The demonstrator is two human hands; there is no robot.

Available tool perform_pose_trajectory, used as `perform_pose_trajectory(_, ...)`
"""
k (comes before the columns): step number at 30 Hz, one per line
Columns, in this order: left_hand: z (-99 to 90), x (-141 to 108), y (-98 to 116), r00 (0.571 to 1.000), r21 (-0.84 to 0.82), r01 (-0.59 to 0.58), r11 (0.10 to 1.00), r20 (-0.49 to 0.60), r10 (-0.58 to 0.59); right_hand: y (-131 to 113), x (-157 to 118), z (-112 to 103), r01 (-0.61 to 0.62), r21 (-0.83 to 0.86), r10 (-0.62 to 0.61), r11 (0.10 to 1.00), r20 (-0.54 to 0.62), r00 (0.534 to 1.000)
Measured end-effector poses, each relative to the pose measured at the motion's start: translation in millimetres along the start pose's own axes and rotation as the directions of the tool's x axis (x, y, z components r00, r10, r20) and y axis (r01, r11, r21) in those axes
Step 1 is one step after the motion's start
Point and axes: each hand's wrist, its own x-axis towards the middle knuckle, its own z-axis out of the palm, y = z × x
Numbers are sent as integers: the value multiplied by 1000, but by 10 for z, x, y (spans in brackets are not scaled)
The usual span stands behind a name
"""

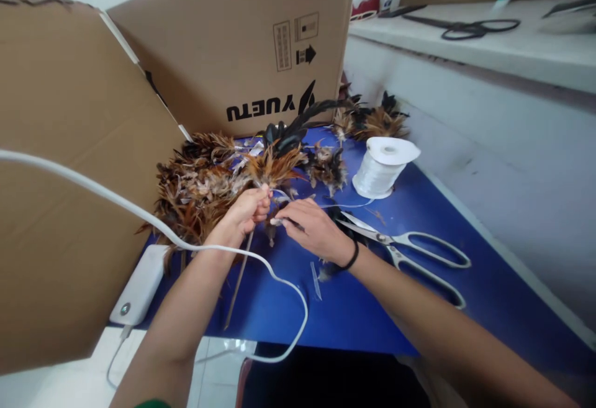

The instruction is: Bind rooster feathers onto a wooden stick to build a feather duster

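My left hand (254, 208) is closed around the base of a bunch of brown and black feathers (274, 163). A thin stick (238, 284) slants down from below this fist. Close beside it, my right hand (311, 225) has its fingers pinched, with a small white end showing at the fingertips. A white ribbon (282, 194) passes between the hands. More of it runs right to a white spool (384, 169) standing on the blue tabletop (358, 308). Large scissors (395, 243) lie partly spread just right of my right hand.
Loose brown feathers (190, 190) pile up at left, with others (386, 119) at the back. Cardboard boxes (223, 41) wall the back and left. A white cable (139, 209) loops over my left forearm. A white power bank (139, 287) lies left; dark scissors (465, 26) rest on a ledge.
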Motion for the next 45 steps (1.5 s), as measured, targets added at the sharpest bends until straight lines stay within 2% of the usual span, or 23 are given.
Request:
perform_pose_trajectory(3,8,13,-94,1000,-18,15,1000,26,-14,9,91,-143,-44,156,51,987,-38,998)
perform_pose_trajectory(5,26,15,-143,999,-28,35,999,42,-34,73,159,-204,-49,179,60,983,-58,997)
perform_pose_trajectory(7,45,19,-183,997,-41,54,998,54,-52,164,220,-227,-53,137,62,989,-56,997)
perform_pose_trajectory(10,64,32,-230,996,-57,63,996,71,-59,275,287,-206,-55,77,55,996,8,998)
perform_pose_trajectory(14,68,54,-266,993,-64,96,993,81,-91,324,335,-152,-40,46,37,998,75,996)
perform_pose_trajectory(20,52,77,-279,986,-88,143,986,102,-134,367,362,-88,-27,-35,30,999,71,997)
perform_pose_trajectory(26,16,82,-289,983,-81,149,986,124,-138,384,389,-72,41,-105,-31,994,95,995)
perform_pose_trajectory(33,57,76,-310,988,-67,133,989,88,-127,375,371,-29,53,-154,-38,987,102,994)
perform_pose_trajectory(37,75,83,-339,992,-57,123,991,44,-120,381,351,5,5,-80,0,997,68,998)
perform_pose_trajectory(39,64,88,-349,991,-61,127,990,49,-124,366,343,-41,-3,-96,5,995,20,1000)
perform_pose_trajectory(43,7,100,-357,992,-89,114,989,68,-108,241,260,-230,-76,-221,25,972,-222,975)
perform_pose_trajectory(45,-22,103,-352,992,-104,108,989,71,-101,143,170,-284,-136,-209,70,969,-296,953)
